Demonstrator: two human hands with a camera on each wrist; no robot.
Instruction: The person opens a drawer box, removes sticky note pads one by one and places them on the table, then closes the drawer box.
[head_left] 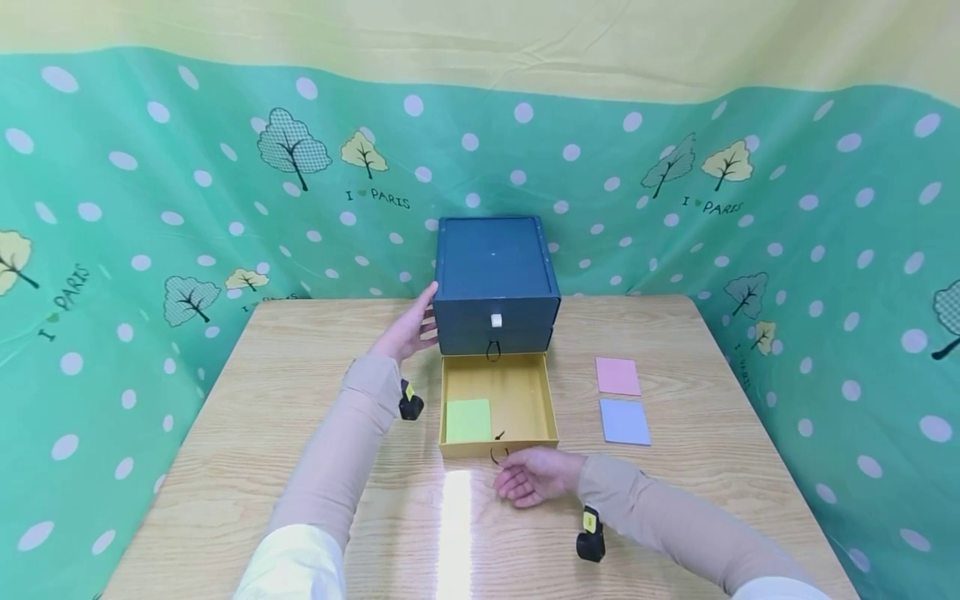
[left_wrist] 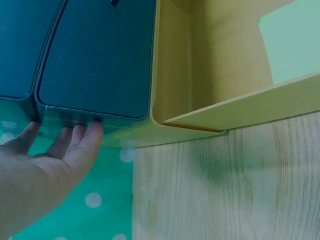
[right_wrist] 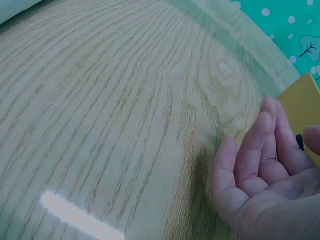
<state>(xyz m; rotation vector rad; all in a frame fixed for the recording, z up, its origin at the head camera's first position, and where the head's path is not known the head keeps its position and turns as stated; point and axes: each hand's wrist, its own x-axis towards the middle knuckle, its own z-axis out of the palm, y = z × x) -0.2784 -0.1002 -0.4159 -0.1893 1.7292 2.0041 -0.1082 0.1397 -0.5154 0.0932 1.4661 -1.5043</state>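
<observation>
A dark blue drawer cabinet stands at the back of the table, its yellow bottom drawer pulled out. A square of light green paper lies in the drawer's front left corner. My left hand touches the cabinet's left side with its fingertips, as the left wrist view also shows. Just in front of the drawer, my right hand is palm up with fingers loosely bent. A black loop pull on the drawer front shows between its thumb and index finger, which stand apart.
To the right of the drawer, a pink paper square and a blue paper square lie on the wooden table. The cabinet's upper drawer has a white knob. A green dotted curtain hangs around the table's back and sides.
</observation>
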